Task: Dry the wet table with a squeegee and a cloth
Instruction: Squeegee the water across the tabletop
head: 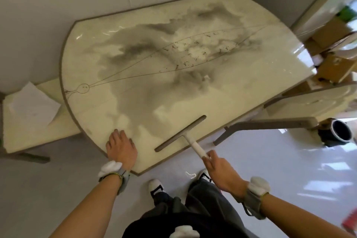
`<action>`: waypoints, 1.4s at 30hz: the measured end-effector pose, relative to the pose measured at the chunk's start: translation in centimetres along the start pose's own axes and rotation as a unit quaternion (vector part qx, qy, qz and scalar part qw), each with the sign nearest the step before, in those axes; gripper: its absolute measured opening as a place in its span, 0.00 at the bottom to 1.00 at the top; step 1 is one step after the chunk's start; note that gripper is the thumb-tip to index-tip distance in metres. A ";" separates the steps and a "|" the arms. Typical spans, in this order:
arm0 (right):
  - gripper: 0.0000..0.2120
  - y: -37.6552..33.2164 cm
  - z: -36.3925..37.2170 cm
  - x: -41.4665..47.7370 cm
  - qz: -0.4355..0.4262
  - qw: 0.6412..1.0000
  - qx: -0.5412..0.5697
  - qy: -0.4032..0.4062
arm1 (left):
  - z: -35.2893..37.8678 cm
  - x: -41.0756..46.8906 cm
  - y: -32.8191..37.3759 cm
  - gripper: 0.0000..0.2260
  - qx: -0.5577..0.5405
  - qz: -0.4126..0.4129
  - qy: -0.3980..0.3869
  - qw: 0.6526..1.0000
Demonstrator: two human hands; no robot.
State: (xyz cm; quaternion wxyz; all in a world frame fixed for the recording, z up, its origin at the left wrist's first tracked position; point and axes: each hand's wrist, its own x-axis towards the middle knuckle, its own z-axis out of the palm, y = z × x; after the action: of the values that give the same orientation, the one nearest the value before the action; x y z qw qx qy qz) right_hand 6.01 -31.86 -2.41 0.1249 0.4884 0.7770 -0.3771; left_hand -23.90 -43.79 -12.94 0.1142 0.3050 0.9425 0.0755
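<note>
Squeegee step, a pull stroke by the look of it. My right hand (218,170) holds the grey-bladed squeegee with a white plastic handle (181,133). The fingers are curled round the very end of the handle, thumb side hidden, so how firm the grip is I cannot tell. The blade lies flat on the cream marble-look table with a brown rim (92,114), at the near edge, angled, its right tip further from me. The handle sticks out past the rim toward me.

My left hand (120,147) rests palm down on the tabletop just left of the blade. Its fingers are straight and slightly spread, holding nothing, probably bracing.

The far side and right end of the top are glossy with glare. I cannot separate water from the grey marbling, so progress is unclear; I judge most of the top is not yet cleared.

Next move: lift or slide the blade back out to the far side, set it down with even pressure, then draw toward the rim so water runs off onto the floor. The short grip at the handle's end gives little leverage, so a hold higher up would help.

A white folded sheet (33,102) lies on the cream bench (29,137) at left, well apart from both hands. Whether it is the cloth or paper, cannot tell.

Writing: thin drawn lines, a small circle and red marks on the top, none readable. No brand or label visible on the squeegee.
</note>
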 end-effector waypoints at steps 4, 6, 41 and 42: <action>0.13 -2.4 2.7 -0.4 0.008 0.999 0.017 -0.047 | 0.0 -0.2 -1.4 0.20 -0.009 0.009 -0.004 1.000; 0.13 -4.5 3.8 0.6 0.022 0.998 0.039 -0.036 | -0.2 -0.4 -2.2 0.20 -0.013 0.014 -0.002 1.000; 0.17 -15.5 6.0 3.4 0.140 0.899 0.381 -0.163 | -1.9 -2.4 -7.0 0.18 -0.054 -0.019 0.008 0.998; 0.18 -16.0 6.1 4.2 0.141 0.898 0.389 -0.153 | -2.0 -2.5 -7.2 0.18 -0.052 -0.022 0.006 0.998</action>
State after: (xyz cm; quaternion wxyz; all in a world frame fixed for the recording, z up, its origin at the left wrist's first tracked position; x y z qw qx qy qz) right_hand -10.77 -37.20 -1.50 0.0945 0.5388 0.4627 -0.6976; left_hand -26.45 -51.22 -12.14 0.1257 0.2773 0.9445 0.1233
